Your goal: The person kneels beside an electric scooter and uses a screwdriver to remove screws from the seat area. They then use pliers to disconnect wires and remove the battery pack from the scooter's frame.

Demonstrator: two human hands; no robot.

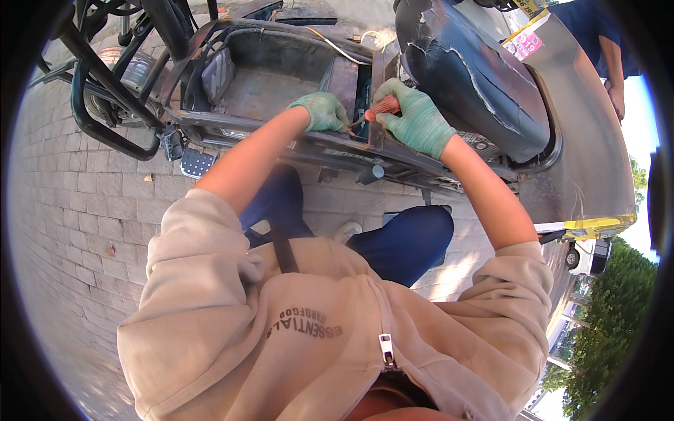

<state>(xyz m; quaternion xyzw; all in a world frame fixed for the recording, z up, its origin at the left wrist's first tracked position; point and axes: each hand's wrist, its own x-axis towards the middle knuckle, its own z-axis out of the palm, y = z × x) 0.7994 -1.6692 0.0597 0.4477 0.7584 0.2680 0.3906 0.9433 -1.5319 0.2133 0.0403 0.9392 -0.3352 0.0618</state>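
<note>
Both of my hands wear thin green work gloves. A screwdriver with a red-orange handle (383, 107) is gripped in my right hand (415, 118), and its shaft points left and down. My left hand (324, 112) is closed beside the shaft's tip, its fingers bent over the vehicle's near side rail; whatever they pinch is too small to make out. Under both hands lies the dark frame (274, 135) of an electric scooter or trike with its panel off. Between my hands a narrow gap (363, 88) opens in the body, next to a worn brown panel (343, 83).
A torn black seat (477, 77) rises to the right of my hands. The open footwell (274, 67) lies to the left, with black metal bars (105, 84) beyond. A pedal (197, 163) sticks out over the brick paving (91, 203). Another person's arm (613, 70) shows at the far right.
</note>
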